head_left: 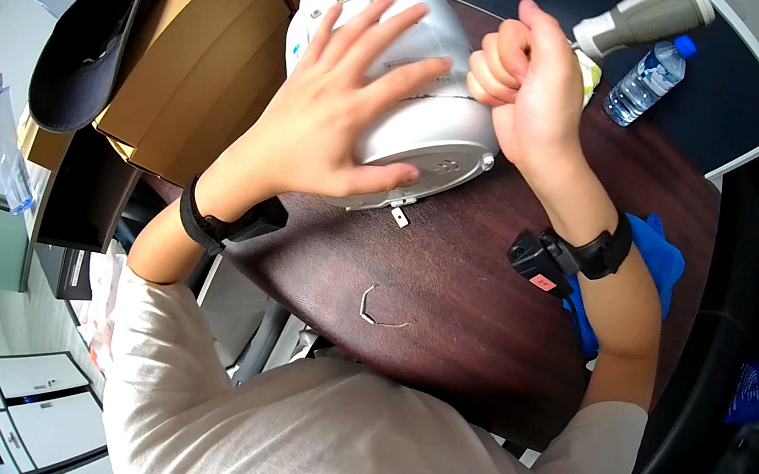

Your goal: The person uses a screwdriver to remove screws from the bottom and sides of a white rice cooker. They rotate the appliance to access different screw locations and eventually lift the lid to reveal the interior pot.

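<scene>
A white, rounded appliance casing [438, 136] lies tilted on the dark brown table; its exact kind is unclear. My left hand [348, 100] rests on it, fingers spread and thumb reaching toward the round end. At the casing's right side, my right hand [533, 86] is closed in a fist with the thumb raised. Whatever the fist may hold is hidden. Just beyond that hand is a grey-and-white tool handle [646, 22], its narrow end running behind the fist. A small metal tab [400, 216] shows at the casing's lower edge.
A thin bent wire piece [368, 317] lies on the table [463, 282]. A water bottle [647, 81] stands at far right, and a blue cloth [650, 259] lies under my right forearm. Cardboard boxes [199, 53] and a dark cap [93, 49] are at left.
</scene>
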The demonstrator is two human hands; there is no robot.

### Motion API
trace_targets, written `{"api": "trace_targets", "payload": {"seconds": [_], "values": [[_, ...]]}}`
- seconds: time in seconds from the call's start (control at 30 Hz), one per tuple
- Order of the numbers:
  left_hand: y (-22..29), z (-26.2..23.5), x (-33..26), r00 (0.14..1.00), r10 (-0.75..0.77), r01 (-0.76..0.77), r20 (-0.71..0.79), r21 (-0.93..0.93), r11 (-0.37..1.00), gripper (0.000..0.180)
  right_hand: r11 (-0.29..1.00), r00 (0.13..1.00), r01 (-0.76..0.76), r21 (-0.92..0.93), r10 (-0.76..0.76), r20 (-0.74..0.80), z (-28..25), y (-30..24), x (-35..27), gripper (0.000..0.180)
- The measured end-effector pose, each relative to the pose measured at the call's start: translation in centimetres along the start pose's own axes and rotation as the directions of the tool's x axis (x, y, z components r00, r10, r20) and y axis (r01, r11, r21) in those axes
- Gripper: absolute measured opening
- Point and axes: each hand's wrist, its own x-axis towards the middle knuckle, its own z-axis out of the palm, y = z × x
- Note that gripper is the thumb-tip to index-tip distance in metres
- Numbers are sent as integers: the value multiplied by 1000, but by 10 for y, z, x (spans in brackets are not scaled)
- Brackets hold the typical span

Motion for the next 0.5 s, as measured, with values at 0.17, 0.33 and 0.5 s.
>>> {"api": "trace_targets", "payload": {"seconds": [0.17,0.33,0.5], "values": [[3,6,5,992,-61,64,111,-21,998,74,998,997,59,-17,-58,51,3,5,1,52],[3,4,1,994,-57,59,88,-22,998,67,997,996,5,73,2,-94,-18,8,1,50],[4,6,-1,995,-74,76,74,-31,997,65,996,993,0,93,11,-114,-21,11,-1,49]]}}
